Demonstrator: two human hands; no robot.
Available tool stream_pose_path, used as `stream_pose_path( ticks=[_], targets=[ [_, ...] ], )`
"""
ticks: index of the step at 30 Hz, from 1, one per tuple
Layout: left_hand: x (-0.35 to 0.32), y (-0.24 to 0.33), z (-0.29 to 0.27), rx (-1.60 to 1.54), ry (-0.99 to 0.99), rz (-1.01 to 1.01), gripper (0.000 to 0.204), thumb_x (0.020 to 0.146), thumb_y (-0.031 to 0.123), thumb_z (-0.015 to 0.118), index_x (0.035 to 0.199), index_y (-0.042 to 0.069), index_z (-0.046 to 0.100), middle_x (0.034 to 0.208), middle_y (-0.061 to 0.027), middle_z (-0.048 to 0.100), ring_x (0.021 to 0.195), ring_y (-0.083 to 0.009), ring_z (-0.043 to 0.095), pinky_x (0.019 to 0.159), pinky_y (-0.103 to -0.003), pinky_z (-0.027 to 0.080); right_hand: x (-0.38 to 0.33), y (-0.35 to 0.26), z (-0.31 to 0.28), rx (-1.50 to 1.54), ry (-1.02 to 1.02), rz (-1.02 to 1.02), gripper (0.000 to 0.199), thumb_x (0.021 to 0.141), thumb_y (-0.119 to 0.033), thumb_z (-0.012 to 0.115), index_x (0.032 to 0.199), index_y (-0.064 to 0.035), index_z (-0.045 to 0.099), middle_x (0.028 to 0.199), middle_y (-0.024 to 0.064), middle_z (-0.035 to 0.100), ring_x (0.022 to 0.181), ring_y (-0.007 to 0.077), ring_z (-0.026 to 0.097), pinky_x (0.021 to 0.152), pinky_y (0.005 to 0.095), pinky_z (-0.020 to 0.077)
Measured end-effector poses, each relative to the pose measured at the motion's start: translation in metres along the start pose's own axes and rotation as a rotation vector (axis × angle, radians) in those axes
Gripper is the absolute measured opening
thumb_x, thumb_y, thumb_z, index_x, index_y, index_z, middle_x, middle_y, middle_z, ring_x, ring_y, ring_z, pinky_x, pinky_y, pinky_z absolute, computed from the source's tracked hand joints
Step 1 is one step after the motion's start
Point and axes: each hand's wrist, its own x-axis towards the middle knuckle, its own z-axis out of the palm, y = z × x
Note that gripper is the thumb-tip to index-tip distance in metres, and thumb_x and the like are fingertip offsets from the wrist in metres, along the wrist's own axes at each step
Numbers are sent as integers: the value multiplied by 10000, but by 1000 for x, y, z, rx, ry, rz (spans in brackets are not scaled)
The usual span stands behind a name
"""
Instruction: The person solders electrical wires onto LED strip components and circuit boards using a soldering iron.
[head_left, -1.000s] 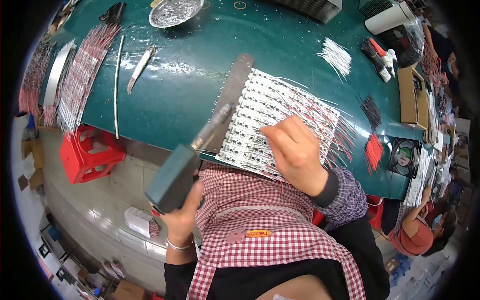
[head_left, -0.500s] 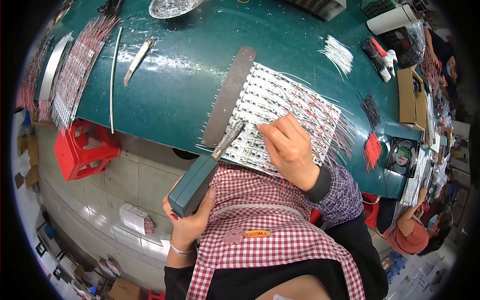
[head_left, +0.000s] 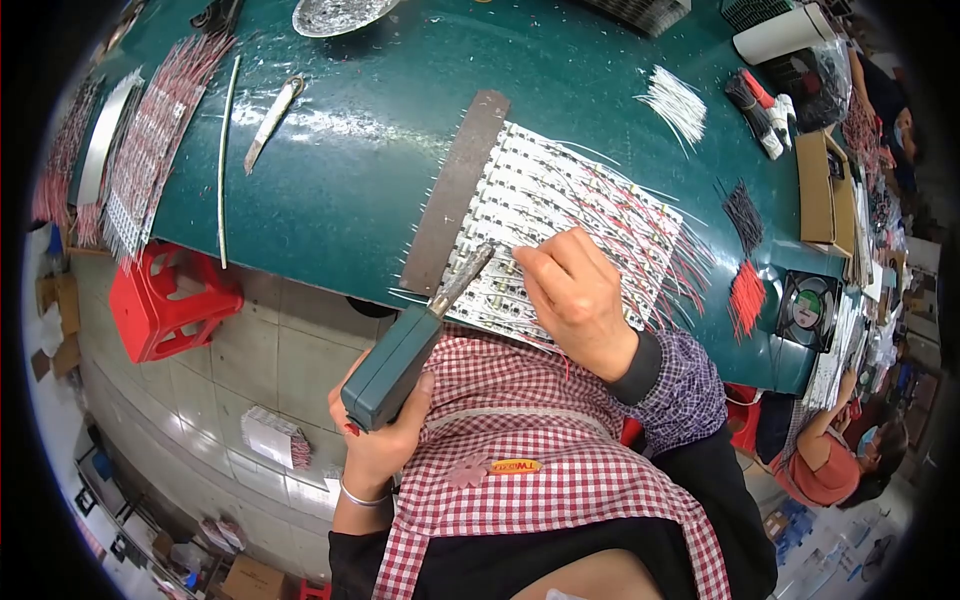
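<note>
From the head view, the dark green counter [head_left: 350, 190] curved across the upper half of the picture, glossy and marked with pale scuffs. Near its front edge lay a white panel of LED strips [head_left: 560, 215] trailing red and white wires, with a flat brown metal bar [head_left: 455, 190] resting along its left side. The left hand [head_left: 385, 440] sat below the counter's edge, its fingers wrapped around the teal body of a soldering tool [head_left: 395, 365] — the metal tip reached up onto the panel's lower left part. The right hand [head_left: 575, 295] lay on the panel just beside that tip, fingers pinched together on the strips; what they pinched was too small to tell.

Farther back stood a silver dish [head_left: 335, 12], a slim metal blade [head_left: 270, 122] and a thin rod [head_left: 228, 160]. More strip panels [head_left: 150, 150] hung over the left end. Bundles of white wires [head_left: 678, 100], black wires [head_left: 745, 212] and red wires [head_left: 745, 298] lay to the right, near a small fan [head_left: 808, 310].

Below the counter ran a pale tiled floor [head_left: 270, 350] with a red plastic stool [head_left: 165, 305] on it. Another person [head_left: 835, 460] sat at lower right.
</note>
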Motion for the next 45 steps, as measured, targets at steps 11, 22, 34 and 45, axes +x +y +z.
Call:
stream_pose_path(
  ticks=[11,22,34,45],
  targets=[
    [-14,-10,-3,-52,126,-33,186,766,19,755,927,-52,695,806,-89,714,673,-129,663,602,-263,520,0,0,0,-8,22,0,271,671,53,670,934,-6,644,794,71,536,737,234,540,588,332,461],
    [-15,-9,-4,-49,154,-15,212,761,11,765,946,-64,695,834,-111,719,687,-138,669,616,-262,526,2,-18,-26,28,61,-21,301,633,58,656,927,-7,667,772,66,540,728,231,537,577,342,438],
    [-18,-6,-8,-53,113,-11,231,754,-3,753,959,-71,671,850,-99,695,722,-134,656,650,-253,520,-6,-10,7,35,16,7,207,702,31,670,900,-25,641,747,67,499,714,234,516,594,344,441],
    [-16,-8,-11,10,18,-40,211,749,-5,758,928,-62,661,825,-81,655,691,-130,619,611,-249,488,-6,-12,8,9,25,22,238,689,73,704,900,-26,655,705,69,490,674,240,506,568,354,413]
  ],
)
